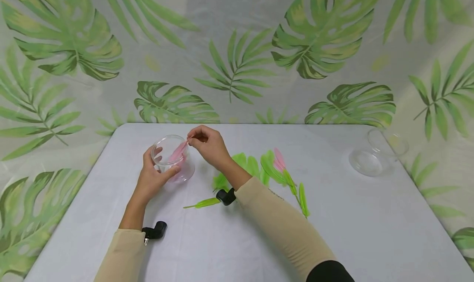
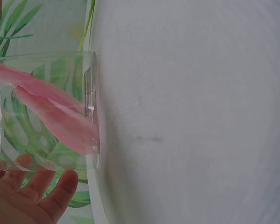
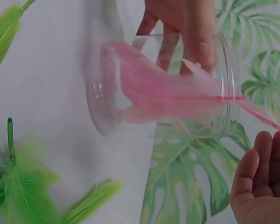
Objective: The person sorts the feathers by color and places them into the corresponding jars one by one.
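Observation:
A clear jar [image 1: 189, 171] stands at the left of the white table, tilted in the head view, with pink feathers [image 2: 60, 114] inside it. My left hand [image 1: 152, 178] grips the jar's side, thumb toward the near face and fingers round the far side. At the jar's mouth my right hand [image 1: 210, 145] pinches the quill of a pink feather [image 1: 179, 151], whose vane reaches down into the jar. In the right wrist view this quill [image 3: 266, 120] sticks out past the rim to the fingertips.
Several green feathers [image 1: 274, 171] lie mid-table below the right forearm, with a pink feather [image 1: 279, 160] among them. Toward the right edge stands a second clear jar [image 1: 365, 163]. A leaf-patterned cloth [image 1: 237, 68] hangs behind the table.

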Motion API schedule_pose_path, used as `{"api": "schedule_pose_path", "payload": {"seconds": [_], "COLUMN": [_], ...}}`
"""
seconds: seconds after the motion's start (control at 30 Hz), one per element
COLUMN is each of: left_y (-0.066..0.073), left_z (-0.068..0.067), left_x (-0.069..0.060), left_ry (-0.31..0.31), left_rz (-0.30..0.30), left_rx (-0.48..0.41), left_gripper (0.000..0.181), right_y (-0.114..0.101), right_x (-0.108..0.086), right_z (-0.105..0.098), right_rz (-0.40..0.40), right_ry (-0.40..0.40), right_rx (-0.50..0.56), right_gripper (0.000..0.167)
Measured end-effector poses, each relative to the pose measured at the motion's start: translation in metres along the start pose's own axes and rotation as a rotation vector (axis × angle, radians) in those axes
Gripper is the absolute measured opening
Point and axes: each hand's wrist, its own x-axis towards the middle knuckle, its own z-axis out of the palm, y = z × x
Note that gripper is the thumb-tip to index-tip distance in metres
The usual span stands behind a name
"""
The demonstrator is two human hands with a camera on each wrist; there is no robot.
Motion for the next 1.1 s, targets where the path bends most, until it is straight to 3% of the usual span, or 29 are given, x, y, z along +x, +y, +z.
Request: {"api": "schedule_pose_path", "payload": {"seconds": [0.27,0.63,0.87,1.1], "left_y": [0.001,0.003,0.002,0.002], "left_z": [-0.001,-0.002,-0.002,-0.001], "left_x": [-0.001,-0.002,-0.001,-0.001], "left_ry": [-0.006,-0.012,-0.008,-0.001], "left_rz": [-0.005,-0.015,-0.007,-0.012], "left_rx": [0.001,0.019,0.018,0.010], "left_gripper": [0.103,0.106,0.104,0.103], "right_y": [0.005,0.007,0.003,0.001], "right_x": [-0.003,-0.006,-0.006,-0.017], "right_z": [0.004,0.004,0.004,-0.016], "right_rz": [0.016,0.012,0.021,-0.019], "right_ry": [-0.009,-0.062,-0.084,-0.150], "right_rx": [-0.042,-0.135,-0.114,-0.216], "right_gripper": [0.008,0.026,0.031,0.031]}}
